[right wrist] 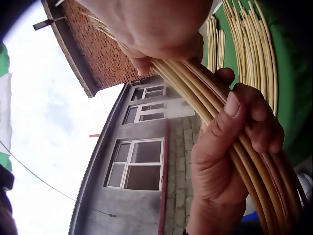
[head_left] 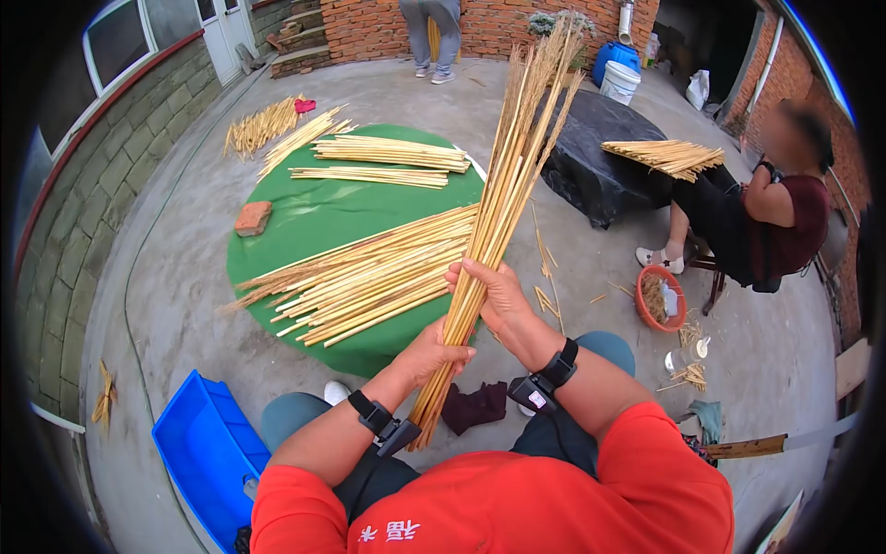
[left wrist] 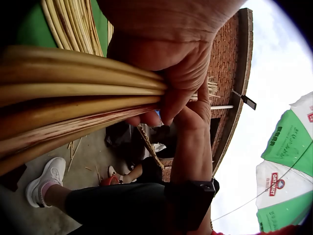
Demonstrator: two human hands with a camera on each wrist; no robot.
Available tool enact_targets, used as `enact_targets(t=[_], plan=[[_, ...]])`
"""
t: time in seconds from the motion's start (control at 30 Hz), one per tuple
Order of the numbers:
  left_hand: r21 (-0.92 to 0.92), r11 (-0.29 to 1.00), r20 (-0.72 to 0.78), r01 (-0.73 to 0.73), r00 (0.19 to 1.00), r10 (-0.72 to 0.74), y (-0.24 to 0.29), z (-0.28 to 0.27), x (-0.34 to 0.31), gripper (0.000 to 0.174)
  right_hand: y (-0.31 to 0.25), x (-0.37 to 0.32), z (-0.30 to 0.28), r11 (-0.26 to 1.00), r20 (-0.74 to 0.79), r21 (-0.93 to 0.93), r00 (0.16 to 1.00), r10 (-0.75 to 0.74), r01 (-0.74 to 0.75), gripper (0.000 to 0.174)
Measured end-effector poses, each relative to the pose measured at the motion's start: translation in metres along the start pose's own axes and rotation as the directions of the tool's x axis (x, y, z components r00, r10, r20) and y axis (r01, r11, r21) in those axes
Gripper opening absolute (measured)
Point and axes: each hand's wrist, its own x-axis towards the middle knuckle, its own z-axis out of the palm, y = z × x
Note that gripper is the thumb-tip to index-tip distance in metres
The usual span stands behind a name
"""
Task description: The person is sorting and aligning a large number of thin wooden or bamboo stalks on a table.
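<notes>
One bundle of stalks [head_left: 496, 212] slants up in front of us, over the edge of the green cloth [head_left: 369, 200]. Our left hand [head_left: 428, 356] is curled round its lower part, and our right hand [head_left: 503, 299] grips it just above. We think a snug but gentle hold works best, so no stalk slips or snaps.
</notes>
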Motion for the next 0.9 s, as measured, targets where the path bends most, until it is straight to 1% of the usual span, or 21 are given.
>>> enact_targets(t=[0.07,0.13,0.3,0.47,0.57,0.63,0.73,0.8,0.9], plan=[[-0.006,1.0,0.001,0.002,1.0,-0.002,0.001,0.0,0.0,0.037,0.001,0.001,-0.001,1.0,-0.003,0.001,1.0,0.006,-0.006,0.024],[-0.017,0.999,0.008,0.032,0.999,-0.032,0.001,-0.002,-0.001,0.04,0.001,0.002,-0.001,1.0,-0.005,0.001,1.0,0.013,-0.013,0.024],[-0.026,0.999,0.008,0.036,0.999,-0.036,0.0,-0.003,-0.001,0.04,0.003,0.001,0.0,1.0,-0.046,-0.001,0.999,0.019,-0.019,0.024],[-0.029,0.999,0.01,0.037,0.999,-0.037,-0.003,-0.005,-0.001,0.04,0.005,0.0,0.001,0.999,-0.039,-0.022,0.999,0.028,-0.029,0.022],[-0.001,1.0,-0.006,0.022,1.0,-0.022,-0.003,-0.005,-0.002,0.037,0.007,0.001,0.0,0.998,-0.028,-0.046,0.999,0.033,-0.034,0.021],[-0.025,0.999,-0.006,0.045,0.999,-0.045,-0.003,-0.006,-0.003,0.039,0.01,0.003,-0.002,0.998,-0.024,-0.056,0.999,0.033,-0.034,0.02],[-0.009,1.0,-0.024,0.03,0.999,-0.03,-0.004,-0.006,-0.004,0.04,0.017,0.006,-0.005,0.997,-0.028,-0.071,1.0,0.014,-0.016,0.021],[0.012,1.0,-0.045,0.019,0.999,-0.019,-0.006,-0.007,-0.004,0.039,0.023,0.009,-0.009,0.987,-0.04,-0.136,0.995,-0.096,0.089,0.022],[0.038,0.999,-0.079,0.006,0.997,-0.003,-0.007,-0.007,-0.004,0.039,0.024,0.006,-0.007,0.988,-0.07,-0.137,0.995,-0.075,0.065,0.023]])
